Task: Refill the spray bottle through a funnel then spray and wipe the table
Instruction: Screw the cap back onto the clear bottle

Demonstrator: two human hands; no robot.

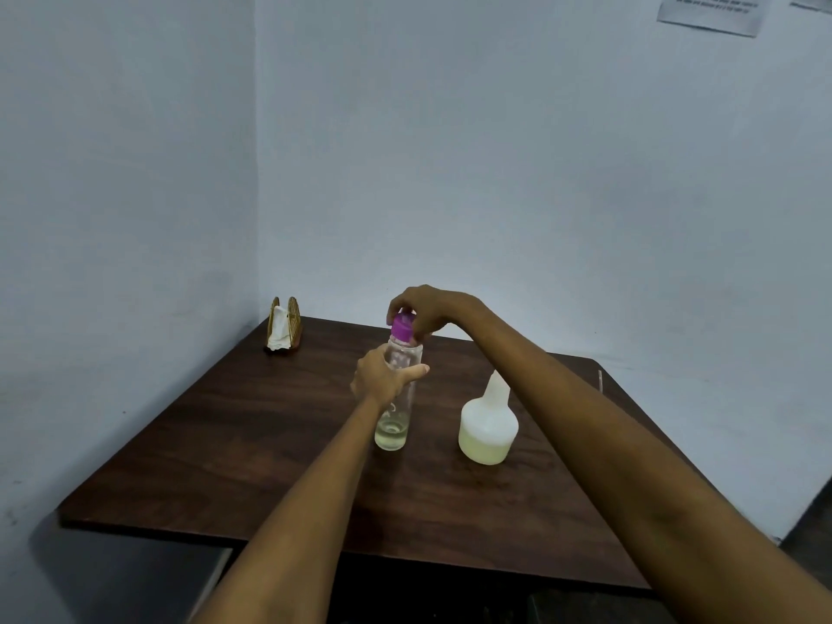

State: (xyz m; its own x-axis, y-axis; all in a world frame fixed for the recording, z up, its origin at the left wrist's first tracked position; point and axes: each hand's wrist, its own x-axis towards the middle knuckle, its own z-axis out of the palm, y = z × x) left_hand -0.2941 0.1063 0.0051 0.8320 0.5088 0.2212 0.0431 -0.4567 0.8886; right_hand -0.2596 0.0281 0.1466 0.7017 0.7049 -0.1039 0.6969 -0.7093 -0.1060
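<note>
Head view: clear bottle (396,398) upright mid-table (252,443), long axis vertical; left hand (380,376) wrapped around its body; right hand (427,308) directly above, fingers pinching purple cap (402,329); white spray bottle (488,425) just right, untouched

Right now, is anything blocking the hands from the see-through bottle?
No. The left hand already grips the clear bottle around its middle, and the right hand has its fingers on the purple cap. The white jug stands apart to the right.
</note>
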